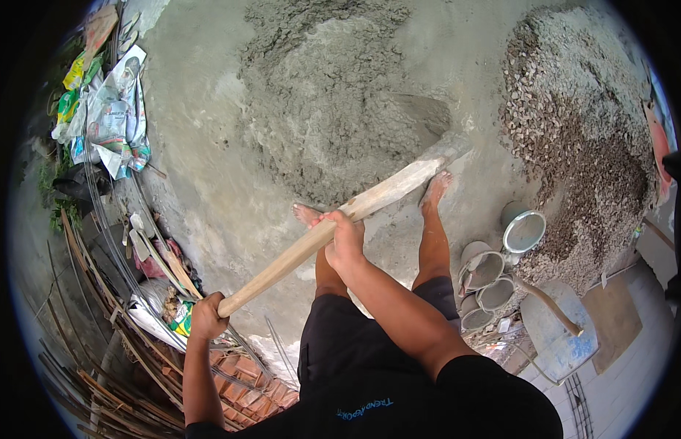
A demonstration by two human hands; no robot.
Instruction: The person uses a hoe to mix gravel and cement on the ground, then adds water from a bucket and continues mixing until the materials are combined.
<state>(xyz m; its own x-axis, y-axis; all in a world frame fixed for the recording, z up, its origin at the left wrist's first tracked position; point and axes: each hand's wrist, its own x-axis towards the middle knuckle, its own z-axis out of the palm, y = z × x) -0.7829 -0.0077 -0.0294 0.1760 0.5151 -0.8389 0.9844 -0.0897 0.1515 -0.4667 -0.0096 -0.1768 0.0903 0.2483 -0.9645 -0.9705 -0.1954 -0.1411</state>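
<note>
Both my hands grip the long wooden handle of a hoe (pixel 388 188), which slants up to the right across my legs. My left hand (pixel 206 317) is wrapped round the butt end of the handle, at lower left. Farther up, around its middle, my right hand (pixel 344 238) is closed on it. The hoe's grey-crusted head lies near my right foot (pixel 436 189), its blade at the right edge of a wet grey heap of mixed concrete (pixel 318 102). Part of the blade is hard to tell from the mix.
A gravel heap (pixel 574 139) lies on the right, with several buckets (pixel 524 231) below it. Near them are a blue-white tray (pixel 559 329) and another wooden handle (pixel 549 304). Crumpled sacks (pixel 115 121), bundled rods (pixel 99 366) and red bricks (pixel 249 388) line the left.
</note>
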